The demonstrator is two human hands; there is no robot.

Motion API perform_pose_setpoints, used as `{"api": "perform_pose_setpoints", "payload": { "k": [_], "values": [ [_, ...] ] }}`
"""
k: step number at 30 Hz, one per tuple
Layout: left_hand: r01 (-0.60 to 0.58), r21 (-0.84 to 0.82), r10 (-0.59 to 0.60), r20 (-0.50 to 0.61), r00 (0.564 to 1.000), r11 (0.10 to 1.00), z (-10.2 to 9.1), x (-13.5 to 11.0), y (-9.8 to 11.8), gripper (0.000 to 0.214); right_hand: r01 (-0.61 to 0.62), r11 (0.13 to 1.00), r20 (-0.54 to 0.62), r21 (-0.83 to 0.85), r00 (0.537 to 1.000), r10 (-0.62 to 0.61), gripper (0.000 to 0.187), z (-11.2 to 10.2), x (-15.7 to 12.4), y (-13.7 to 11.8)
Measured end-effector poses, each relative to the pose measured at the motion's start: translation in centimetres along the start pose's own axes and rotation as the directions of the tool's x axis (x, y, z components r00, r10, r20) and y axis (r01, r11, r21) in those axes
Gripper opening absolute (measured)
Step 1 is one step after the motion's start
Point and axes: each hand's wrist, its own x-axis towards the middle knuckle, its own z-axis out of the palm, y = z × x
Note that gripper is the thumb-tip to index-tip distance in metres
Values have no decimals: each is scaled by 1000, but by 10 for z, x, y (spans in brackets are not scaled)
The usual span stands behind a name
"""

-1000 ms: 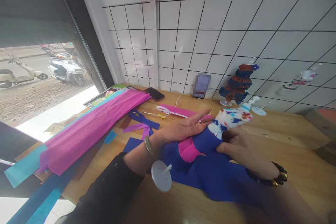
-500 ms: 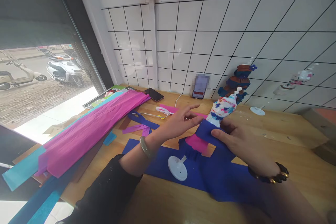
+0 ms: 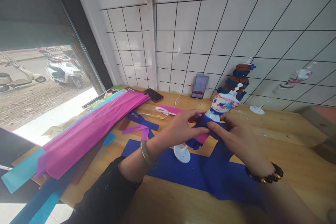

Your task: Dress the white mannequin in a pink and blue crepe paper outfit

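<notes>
A small mannequin doll point(image 3: 223, 103) with a paint-splashed white torso stands upright on a round white base point(image 3: 182, 153) at the middle of the wooden table point(image 3: 283, 136). Dark blue crepe paper point(image 3: 210, 173) wraps its waist over a pink layer point(image 3: 201, 137) and trails across the table. My left hand point(image 3: 183, 127) is closed, pinching the blue paper at the doll's left side. My right hand point(image 3: 237, 136) presses and grips the same paper from the right, fingers curled.
Long pink point(image 3: 86, 131) and teal crepe sheets lie at the left by the window. Blue and purple scraps point(image 3: 141, 124), a black phone point(image 3: 153, 94) and a white cable sit behind. A finished dressed doll point(image 3: 237, 78) and a second phone point(image 3: 200, 85) lean at the tiled wall.
The doll went from lying tilted to standing upright on its base. Both hands moved in and closed round the blue paper at its waist.
</notes>
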Motion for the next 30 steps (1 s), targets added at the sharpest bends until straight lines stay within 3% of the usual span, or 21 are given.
{"api": "perform_pose_setpoints", "payload": {
  "k": [8,14,18,24,30],
  "values": [
    [8,-19,-7,27,1000,1000,0,1,1,51,122,991,-72,-52,989,-125,37,1,-2,3],
    [-5,32,5,7,1000,999,-3,2,-4,46,159,986,-18,-49,987,-160,35,-1,-1,4],
    [-7,57,6,12,1000,998,-4,4,-4,42,205,978,-41,-49,978,-207,37,0,1,8],
    [-27,59,29,-34,999,998,-6,6,-11,40,172,985,-40,-16,984,-172,40,1,1,11],
    [23,31,-21,-55,998,999,-9,7,-20,45,126,992,-72,3,990,-125,45,-4,2,11]
  ]
}}
